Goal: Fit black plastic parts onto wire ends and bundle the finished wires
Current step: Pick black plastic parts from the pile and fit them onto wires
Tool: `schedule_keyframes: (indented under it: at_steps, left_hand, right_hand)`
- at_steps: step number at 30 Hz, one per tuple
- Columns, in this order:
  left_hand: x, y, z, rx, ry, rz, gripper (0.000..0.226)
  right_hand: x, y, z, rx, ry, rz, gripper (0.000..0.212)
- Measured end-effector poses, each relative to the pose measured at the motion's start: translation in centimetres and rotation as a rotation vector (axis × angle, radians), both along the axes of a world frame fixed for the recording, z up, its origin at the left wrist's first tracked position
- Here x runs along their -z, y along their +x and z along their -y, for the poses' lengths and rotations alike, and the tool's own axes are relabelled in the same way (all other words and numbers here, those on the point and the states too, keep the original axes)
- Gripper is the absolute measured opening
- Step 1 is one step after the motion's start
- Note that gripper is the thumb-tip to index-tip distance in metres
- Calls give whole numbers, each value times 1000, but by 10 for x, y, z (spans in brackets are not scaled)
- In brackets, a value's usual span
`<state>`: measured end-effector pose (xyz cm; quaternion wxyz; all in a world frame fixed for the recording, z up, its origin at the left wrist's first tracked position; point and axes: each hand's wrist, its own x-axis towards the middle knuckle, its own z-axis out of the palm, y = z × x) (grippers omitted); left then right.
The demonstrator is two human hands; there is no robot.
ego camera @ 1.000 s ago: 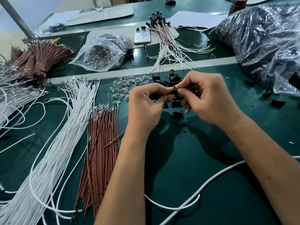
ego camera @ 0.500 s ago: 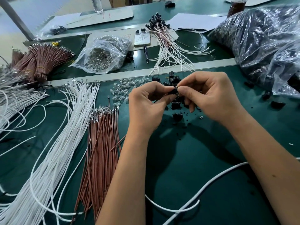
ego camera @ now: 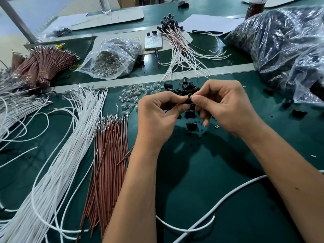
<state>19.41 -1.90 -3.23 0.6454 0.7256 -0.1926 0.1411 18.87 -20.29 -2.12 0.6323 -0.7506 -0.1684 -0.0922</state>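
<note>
Both hands are up over the green mat (ego camera: 201,172), pinching one small black plastic part (ego camera: 189,100) between them. Left hand (ego camera: 157,118) has thumb and forefinger curled onto it, right hand (ego camera: 226,107) grips it from the other side with its thumb and forefinger tips; can't tell if a wire is in it. Just behind the fingers sits a loose heap of black parts (ego camera: 188,88), with clear glassy bulbs (ego camera: 133,95) scattered beside it. The only open room is the smooth mat between the forearms, crossed by one thick white cable (ego camera: 228,195). The left side is crowded: a fan of thin white wires (ego camera: 57,163), then a straight brown wire bunch (ego camera: 108,158) with shiny metal tips. A pale raised strip (ego camera: 228,71) edges the mat at the back, with finished capped wires (ego camera: 177,42) beyond it. A crinkly plastic bag (ego camera: 284,50) fills the right corner.
</note>
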Motion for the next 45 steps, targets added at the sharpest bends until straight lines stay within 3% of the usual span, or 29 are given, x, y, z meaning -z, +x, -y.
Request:
schedule_keyframes:
  at_steps: [8, 13, 16, 20, 29, 45]
  left_hand:
    - [-1, 0, 3, 29, -30, -69, 15]
    - [-1, 1, 6, 26, -62, -215, 14]
    - [-2, 2, 0, 0, -155, -220, 16]
    - [-6, -1, 0, 122, -392, -208, 30]
    - [-6, -1, 1, 291, -468, -137, 23]
    - [-7, -2, 1, 281, -445, -136, 22]
  right_hand:
    - [-1, 1, 5, -36, 8, -80, 12]
    - [-4, 2, 10, 13, -15, -59, 9]
    - [-11, 3, 24, 91, 65, 3, 9]
    - [-15, -2, 12, 156, 125, 133, 8]
    - [-12, -19, -20, 372, -166, 596, 11]
    - [-15, -25, -23, 351, -253, 638, 15]
